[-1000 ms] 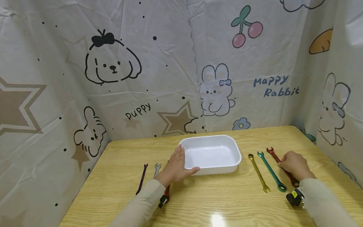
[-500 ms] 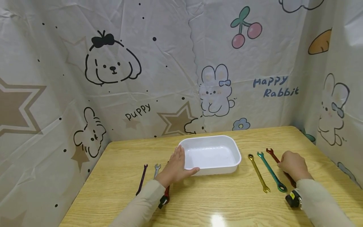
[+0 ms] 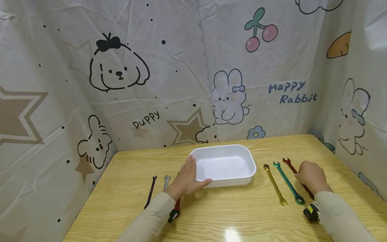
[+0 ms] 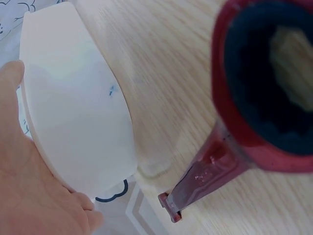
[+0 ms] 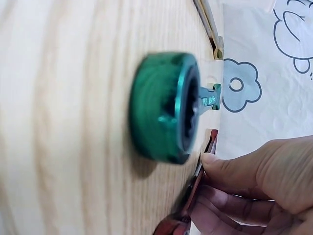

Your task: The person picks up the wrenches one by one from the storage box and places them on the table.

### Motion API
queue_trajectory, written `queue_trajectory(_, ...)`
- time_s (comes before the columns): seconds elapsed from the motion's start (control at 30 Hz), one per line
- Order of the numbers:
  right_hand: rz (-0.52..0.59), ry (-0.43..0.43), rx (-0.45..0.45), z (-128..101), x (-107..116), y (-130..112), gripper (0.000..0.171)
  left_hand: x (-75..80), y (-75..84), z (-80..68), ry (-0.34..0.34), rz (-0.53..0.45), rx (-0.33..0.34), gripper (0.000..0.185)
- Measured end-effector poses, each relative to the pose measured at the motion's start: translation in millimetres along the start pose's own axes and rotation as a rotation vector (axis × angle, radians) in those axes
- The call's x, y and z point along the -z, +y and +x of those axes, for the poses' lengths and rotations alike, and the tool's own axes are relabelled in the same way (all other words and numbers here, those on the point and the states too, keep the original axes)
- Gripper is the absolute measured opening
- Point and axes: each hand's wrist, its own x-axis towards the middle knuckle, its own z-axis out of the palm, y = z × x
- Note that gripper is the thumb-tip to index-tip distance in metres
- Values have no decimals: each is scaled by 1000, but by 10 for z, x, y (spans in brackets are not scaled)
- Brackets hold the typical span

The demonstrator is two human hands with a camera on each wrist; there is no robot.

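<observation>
My left hand (image 3: 184, 181) lies against the left side of a white rectangular tray (image 3: 231, 182), fingers extended at its left rim and thumb along its front. In the left wrist view the thumb touches the tray's rim (image 4: 29, 115). On the right, my right hand (image 3: 311, 176) pinches a red combination wrench (image 3: 289, 164) between thumb and fingers, with the shaft (image 5: 196, 183) showing in the right wrist view. The wrench's ring end is hidden in the head view. A green ratchet wrench (image 3: 287, 181) and a gold wrench (image 3: 274, 184) lie to its left.
Left of the tray, a purple wrench (image 3: 150, 191), a silver wrench (image 3: 167, 181) and another red wrench (image 3: 177, 210) lie on the wooden table (image 3: 208, 215). The left forearm partly covers the latter two. A printed cloth (image 3: 181, 67) hangs behind the table.
My right hand has shifted slightly over the red wrench, whose ring end has gone out of sight in the head view. The left hand and tray stay in place.
</observation>
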Motion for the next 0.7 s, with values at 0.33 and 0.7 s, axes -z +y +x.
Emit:
queue_trajectory(0.33,-6,-32,-7,-50,5,-104,26,13,-19,-10,8,2,-2,116)
queue_trajectory(0.7,-21,18,266,-22,154,-333,51,174,-70,24,6,47,-43,104)
